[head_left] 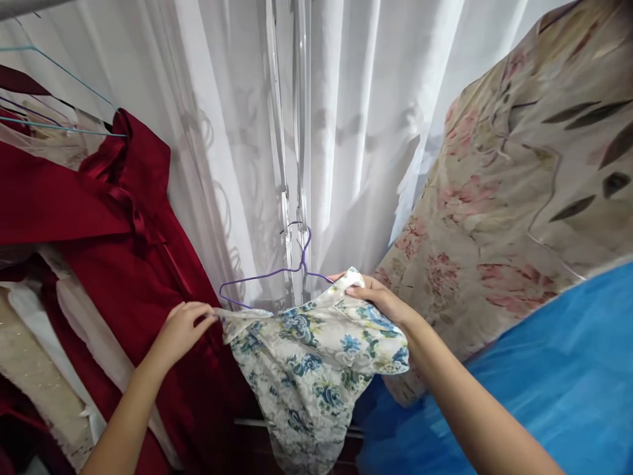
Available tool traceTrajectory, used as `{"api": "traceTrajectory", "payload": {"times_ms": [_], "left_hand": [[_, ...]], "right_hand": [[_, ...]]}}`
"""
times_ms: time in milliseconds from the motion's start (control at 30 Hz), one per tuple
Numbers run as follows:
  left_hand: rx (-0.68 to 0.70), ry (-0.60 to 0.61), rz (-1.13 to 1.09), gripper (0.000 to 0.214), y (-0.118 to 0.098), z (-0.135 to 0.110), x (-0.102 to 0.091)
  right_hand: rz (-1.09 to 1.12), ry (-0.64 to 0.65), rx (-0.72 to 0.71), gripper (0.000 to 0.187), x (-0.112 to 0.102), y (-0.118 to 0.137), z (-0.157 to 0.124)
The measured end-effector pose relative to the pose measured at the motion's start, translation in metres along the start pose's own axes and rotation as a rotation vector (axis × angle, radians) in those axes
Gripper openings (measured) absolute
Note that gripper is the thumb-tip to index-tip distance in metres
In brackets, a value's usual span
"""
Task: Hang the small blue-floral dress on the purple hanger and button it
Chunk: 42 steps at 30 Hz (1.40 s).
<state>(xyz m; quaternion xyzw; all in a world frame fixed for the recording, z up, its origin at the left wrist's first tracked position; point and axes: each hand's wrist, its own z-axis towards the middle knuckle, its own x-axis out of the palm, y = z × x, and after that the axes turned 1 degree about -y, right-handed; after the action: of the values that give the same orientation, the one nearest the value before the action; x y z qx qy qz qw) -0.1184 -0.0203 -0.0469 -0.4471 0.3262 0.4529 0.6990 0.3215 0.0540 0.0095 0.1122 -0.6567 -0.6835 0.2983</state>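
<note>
A white dress with blue flowers and green leaves (311, 369) hangs between my two hands in the middle of the view. My left hand (186, 328) pinches its left shoulder edge between thumb and fingers. On the other side, my right hand (373, 293) grips the right shoulder, thumb on top and fingers behind the cloth. Behind the neckline is a purple wire hanger (267, 274), its hook up at a white metal stand (301, 165). The hanger's left arm shows bare above the dress; its right end goes behind the cloth by my right hand.
At left, a dark red dress (192, 369) hangs near a light blue wire hanger (74, 69), with other garments beside it. A beige floral garment (475, 218) and bright blue fabric (554, 356) fill the right side. White curtains (366, 132) hang behind.
</note>
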Motion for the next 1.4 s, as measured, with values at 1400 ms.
{"api": "traceTrajectory", "payload": {"times_ms": [1400], "left_hand": [[0.017, 0.483, -1.720, 0.052, -0.209, 0.100, 0.037]], "right_hand": [[0.373, -0.174, -0.116, 0.054, 0.057, -0.177, -0.179]]}}
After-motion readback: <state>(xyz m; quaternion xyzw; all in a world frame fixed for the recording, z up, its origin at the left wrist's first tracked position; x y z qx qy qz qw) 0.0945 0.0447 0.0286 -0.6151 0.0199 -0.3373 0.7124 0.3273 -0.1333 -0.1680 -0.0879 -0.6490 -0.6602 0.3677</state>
